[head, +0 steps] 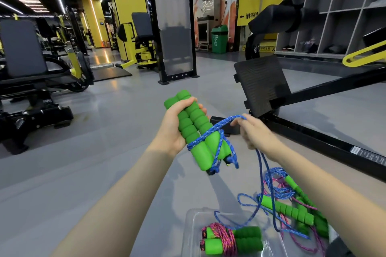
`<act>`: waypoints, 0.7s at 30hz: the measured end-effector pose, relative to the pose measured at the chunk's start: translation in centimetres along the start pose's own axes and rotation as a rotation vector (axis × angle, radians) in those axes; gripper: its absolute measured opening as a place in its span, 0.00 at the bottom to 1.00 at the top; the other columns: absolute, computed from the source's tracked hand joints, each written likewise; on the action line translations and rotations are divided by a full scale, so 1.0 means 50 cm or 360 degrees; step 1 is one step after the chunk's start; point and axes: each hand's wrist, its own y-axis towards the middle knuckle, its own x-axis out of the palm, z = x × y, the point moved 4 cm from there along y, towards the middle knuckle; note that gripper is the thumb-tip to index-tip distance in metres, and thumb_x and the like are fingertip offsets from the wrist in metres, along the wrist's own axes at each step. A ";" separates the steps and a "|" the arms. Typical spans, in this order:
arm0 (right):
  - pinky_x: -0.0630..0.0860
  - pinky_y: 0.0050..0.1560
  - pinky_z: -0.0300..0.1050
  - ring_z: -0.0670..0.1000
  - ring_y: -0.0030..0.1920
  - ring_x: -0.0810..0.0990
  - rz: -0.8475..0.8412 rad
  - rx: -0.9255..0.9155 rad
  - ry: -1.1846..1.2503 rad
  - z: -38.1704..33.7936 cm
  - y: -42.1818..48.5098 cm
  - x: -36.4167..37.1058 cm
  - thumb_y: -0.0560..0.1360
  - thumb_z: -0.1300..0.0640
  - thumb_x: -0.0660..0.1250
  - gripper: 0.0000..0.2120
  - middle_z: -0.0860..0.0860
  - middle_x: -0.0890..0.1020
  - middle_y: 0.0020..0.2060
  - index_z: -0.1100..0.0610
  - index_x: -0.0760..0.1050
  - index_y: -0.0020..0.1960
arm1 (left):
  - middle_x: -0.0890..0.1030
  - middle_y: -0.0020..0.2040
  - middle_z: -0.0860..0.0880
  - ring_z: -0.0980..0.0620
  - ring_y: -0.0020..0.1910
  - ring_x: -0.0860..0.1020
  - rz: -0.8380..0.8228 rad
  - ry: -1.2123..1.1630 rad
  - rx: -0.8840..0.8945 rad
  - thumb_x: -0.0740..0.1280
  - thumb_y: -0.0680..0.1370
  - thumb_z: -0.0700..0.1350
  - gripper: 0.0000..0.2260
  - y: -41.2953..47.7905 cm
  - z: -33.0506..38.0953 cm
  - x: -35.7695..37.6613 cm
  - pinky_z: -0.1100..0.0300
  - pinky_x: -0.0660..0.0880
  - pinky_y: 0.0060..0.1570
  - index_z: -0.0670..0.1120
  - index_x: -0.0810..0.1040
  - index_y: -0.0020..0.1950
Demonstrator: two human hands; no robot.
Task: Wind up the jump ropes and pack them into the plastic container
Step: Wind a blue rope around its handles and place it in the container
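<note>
My left hand [174,125] grips two green foam handles [194,129] held side by side, pointing up and away. A blue rope [211,133] is wrapped a few turns around their lower part. My right hand [253,131] pinches a loop of that blue rope just right of the handles; the slack hangs down toward the floor. A clear plastic container [191,233] at the bottom holds a wound jump rope [229,240] with green handles and pink cord. A loose pile of ropes [292,208], blue and pink with green handles, lies on the floor to the right.
A black exercise machine with a ribbed footplate [261,85] and long frame bar [313,137] stands close on the right. Grey floor stretches ahead. More gym machines [31,69] stand to the left, with a green bin [219,38] and cubby shelves [334,6] at the back.
</note>
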 end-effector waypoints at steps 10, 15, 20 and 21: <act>0.67 0.29 0.42 0.47 0.26 0.66 -0.0611 -0.0056 -0.0537 -0.010 -0.091 0.170 0.81 0.54 0.52 0.11 0.49 0.65 0.29 0.58 0.68 0.46 | 0.78 0.41 0.47 0.51 0.43 0.80 0.0394 -0.0180 0.0222 0.66 0.77 0.44 0.08 0.026 -0.008 0.000 0.55 0.79 0.48 0.41 0.74 0.53; 0.72 0.29 0.39 0.49 0.18 0.68 -0.1013 -0.0032 -0.0444 -0.041 -0.111 0.167 0.77 0.58 0.57 0.05 0.47 0.69 0.18 0.58 0.65 0.43 | 0.79 0.40 0.48 0.52 0.43 0.80 0.0533 -0.0050 0.0439 0.67 0.77 0.43 0.05 0.025 0.021 -0.036 0.57 0.79 0.44 0.43 0.74 0.48; 0.78 0.37 0.48 0.48 0.18 0.69 -0.1232 -0.0009 -0.0547 -0.084 -0.116 0.124 0.74 0.63 0.61 0.03 0.45 0.68 0.17 0.57 0.72 0.46 | 0.80 0.36 0.50 0.54 0.38 0.80 0.0607 0.0273 0.0621 0.67 0.77 0.41 0.06 0.011 0.029 -0.047 0.58 0.77 0.44 0.46 0.76 0.39; 0.78 0.34 0.46 0.46 0.18 0.69 -0.1177 -0.0079 -0.0605 -0.096 -0.111 0.109 0.73 0.64 0.61 0.05 0.46 0.69 0.19 0.56 0.74 0.45 | 0.80 0.35 0.50 0.54 0.37 0.80 0.0602 0.0320 0.0626 0.67 0.76 0.41 0.06 0.010 0.029 -0.050 0.58 0.77 0.43 0.46 0.76 0.39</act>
